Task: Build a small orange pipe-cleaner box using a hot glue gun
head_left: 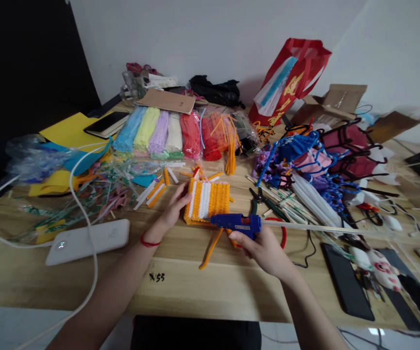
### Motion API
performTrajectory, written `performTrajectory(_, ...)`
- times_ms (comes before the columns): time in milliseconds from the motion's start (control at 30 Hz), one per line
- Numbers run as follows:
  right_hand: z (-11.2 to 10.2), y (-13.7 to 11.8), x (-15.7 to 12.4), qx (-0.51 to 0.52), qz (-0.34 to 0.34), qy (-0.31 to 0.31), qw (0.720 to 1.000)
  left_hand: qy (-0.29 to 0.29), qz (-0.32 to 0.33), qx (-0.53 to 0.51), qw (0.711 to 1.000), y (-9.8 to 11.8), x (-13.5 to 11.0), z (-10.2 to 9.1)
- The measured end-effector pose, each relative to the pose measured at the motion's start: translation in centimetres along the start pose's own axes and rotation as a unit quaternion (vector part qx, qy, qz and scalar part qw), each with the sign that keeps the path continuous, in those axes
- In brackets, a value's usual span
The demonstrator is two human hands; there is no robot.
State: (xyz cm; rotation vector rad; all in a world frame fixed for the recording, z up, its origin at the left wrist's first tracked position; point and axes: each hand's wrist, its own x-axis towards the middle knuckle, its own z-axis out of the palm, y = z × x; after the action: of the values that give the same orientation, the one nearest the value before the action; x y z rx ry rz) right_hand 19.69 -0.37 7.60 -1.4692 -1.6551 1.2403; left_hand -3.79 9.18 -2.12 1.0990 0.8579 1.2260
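Note:
My left hand (175, 206) grips the left side of a small box (210, 200) covered in orange and white pipe cleaners, fingers partly behind it. In my right hand (262, 250) is a blue glue gun (236, 222), its nozzle pointing left at the box's lower edge. A long clear glue stick (304, 225) juts out of the gun's back to the right. Below the box, a loose orange pipe cleaner (210, 250) trails toward me. Whether the nozzle touches the box, I cannot tell.
Bundles of coloured pipe cleaners (159, 131) lie behind the box. Pliers (268, 201) and craft pieces (304, 150) sit to the right, near a red bag (286, 82). A white power bank (88, 241) with a cable lies left; a black phone (346, 279) lies right.

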Motion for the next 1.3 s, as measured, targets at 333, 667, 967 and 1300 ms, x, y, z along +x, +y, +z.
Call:
performTrajectory(333, -0.4, -1.6, -0.8, -0.07, -0.005, 0.004, 0.998, -0.001, 0.004, 0.005, 1.0, 0.3, -0.1, 0.2)
performTrajectory(667, -2.5, 0.5, 0.4, 0.186, 0.018, 0.148, 0.971, -0.007, 0.01, 0.005, 1.0, -0.2, 0.1, -0.2)
performTrajectory(967, -3.0, 1.4, -1.5, 0.242, 0.02, 0.051, 0.969, 0.003, -0.004, 0.003, 1.0, 0.4, 0.0, 0.2)
performTrajectory(1300, -4.4, 3.2, -1.9, 0.319, 0.017, 0.075, 0.945, -0.007, 0.004, 0.002, 1.0, 0.2, 0.1, 0.0)
